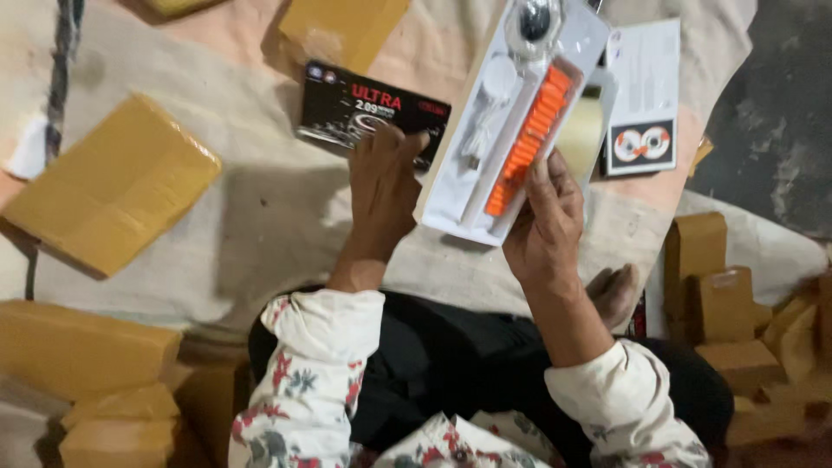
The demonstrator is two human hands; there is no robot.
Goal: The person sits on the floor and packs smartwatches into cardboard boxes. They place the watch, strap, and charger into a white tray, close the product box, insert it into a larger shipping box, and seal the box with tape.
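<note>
Nearest the camera are your floral-print sleeves [308,390] and dark lap; you sit on the floor with one bare foot [614,293] showing just beside your right forearm. Tan parcels are stacked at your lower left [82,347], and small brown cardboard boxes [724,308] are piled at your right.

Your hands are apart, one on each side of a white plastic tray [511,121]. Your left hand [381,186] sits at the tray's left edge, fingers up; they overlap a black printed box [373,113] behind them. Can't tell how firmly it grips the tray, or whether it touches the black box. Your right hand [544,217] is clamped on the tray's lower right edge, with the thumb pressed on the front face near the bottom of the orange strap [529,130].

The tray is held up off the floor, tilted, with its long axis running from lower left to upper right. It holds the ribbed orange strap on its right side, a round white puck with a coiled white cable [490,108] to the left, and a dark round watch face [537,19] at the top, partly cut off by the frame.

Behind the tray lies a white box lid with two round orange-and-black pictures [641,95], flat on a pale cloth [277,225] that covers the floor. Farther left lies a large tan taped parcel [108,186] on the cloth, and another tan parcel [342,30] sits at the top edge. Bare grey floor [776,113] shows at far right.
</note>
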